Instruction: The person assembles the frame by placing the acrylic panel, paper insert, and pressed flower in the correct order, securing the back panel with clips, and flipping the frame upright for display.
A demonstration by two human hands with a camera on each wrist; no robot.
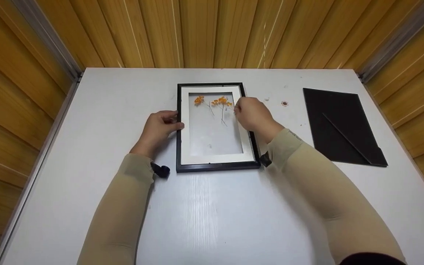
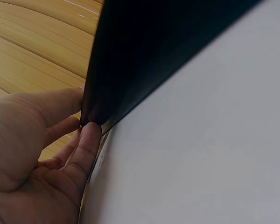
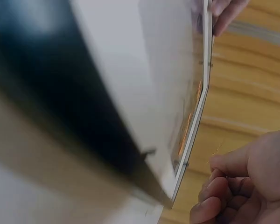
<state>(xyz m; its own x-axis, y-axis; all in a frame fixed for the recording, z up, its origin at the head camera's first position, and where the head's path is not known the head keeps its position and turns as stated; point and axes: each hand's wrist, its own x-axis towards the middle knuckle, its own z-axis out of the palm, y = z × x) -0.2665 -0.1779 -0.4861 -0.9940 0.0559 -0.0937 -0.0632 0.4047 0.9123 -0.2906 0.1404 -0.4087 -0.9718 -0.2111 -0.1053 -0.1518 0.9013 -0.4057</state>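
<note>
A black picture frame point(image 1: 218, 167) with a white mat point(image 1: 185, 143) lies face-up on the table, glass in its middle. Two orange dried flower sprigs point(image 1: 220, 101) lie on the glass in its upper half. My left hand point(image 1: 158, 127) grips the frame's left side, thumb over the rim; in the left wrist view its fingers point(image 2: 89, 137) meet the frame's dark edge. Over the right side of the mat is my right hand point(image 1: 254, 114), thumb and fingertips pinched together. A very thin sprig point(image 3: 218, 148) rises from that pinch in the right wrist view, its kind unclear.
A black backing board point(image 1: 341, 129) with a stand strut lies at the right of the white table point(image 1: 87, 147). A small pressed flower point(image 1: 285, 103) and pale bits point(image 1: 267, 99) lie between it and the frame. Wood-pattern walls point(image 1: 197, 33) enclose the table's back and sides.
</note>
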